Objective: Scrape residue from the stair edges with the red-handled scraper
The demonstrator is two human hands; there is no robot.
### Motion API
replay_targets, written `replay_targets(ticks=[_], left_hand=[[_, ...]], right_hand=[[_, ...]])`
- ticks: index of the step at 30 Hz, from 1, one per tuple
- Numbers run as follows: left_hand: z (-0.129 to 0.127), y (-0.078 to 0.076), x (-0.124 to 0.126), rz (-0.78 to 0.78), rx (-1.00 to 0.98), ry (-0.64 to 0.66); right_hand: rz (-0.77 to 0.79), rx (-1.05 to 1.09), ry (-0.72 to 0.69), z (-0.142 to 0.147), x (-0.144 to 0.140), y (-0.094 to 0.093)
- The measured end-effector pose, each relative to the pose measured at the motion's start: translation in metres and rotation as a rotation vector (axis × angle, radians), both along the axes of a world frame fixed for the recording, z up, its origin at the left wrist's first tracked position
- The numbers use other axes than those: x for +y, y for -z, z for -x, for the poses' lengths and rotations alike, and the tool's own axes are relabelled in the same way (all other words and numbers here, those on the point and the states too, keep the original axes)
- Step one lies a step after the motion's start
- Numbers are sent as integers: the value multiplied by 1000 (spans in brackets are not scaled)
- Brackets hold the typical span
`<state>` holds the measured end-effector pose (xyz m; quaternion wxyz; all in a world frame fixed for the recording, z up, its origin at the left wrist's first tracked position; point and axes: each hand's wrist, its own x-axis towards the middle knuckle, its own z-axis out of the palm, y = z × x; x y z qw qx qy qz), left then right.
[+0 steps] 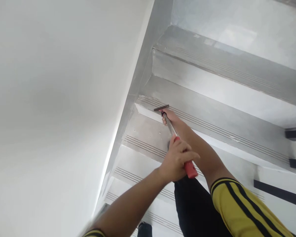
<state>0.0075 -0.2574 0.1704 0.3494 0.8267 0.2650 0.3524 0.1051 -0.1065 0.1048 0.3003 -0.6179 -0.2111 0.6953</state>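
A scraper [171, 126] with a red handle, a metal shaft and a wide flat blade slants across the middle of the view. My left hand [177, 156] is closed round its red handle, one finger partly lifted. Farther up the shaft, close to the blade, the fingers of my right hand [170, 116] wrap round the tool; the shaft partly hides them. The blade lies at the grooved front edge of a grey stair tread [199, 105], near the tread's left end. Whether the blade presses on the surface, I cannot tell.
Grey steps rise to the upper right and descend below. A white wall [51, 98] with a grey skirting [132, 95] borders the left side. Dark bars [278, 193] stick in from the right. Small pale bits [160, 132] lie on a lower tread. My dark-clad leg [194, 204] stands below.
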Motion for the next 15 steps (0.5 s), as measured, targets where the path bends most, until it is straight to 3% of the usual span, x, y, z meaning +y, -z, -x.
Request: replay_targets(ticks=[8,12,15], left_hand=[[0,-19,10,65,-60,63],[-3,-18,29,59,-57,34],[-5,-13,20,52,3,33]], right_hand=[[108,27,48,-11,-2,-7],[36,27,20,-12,16,-9],[23,4,21,-10,12,-7]])
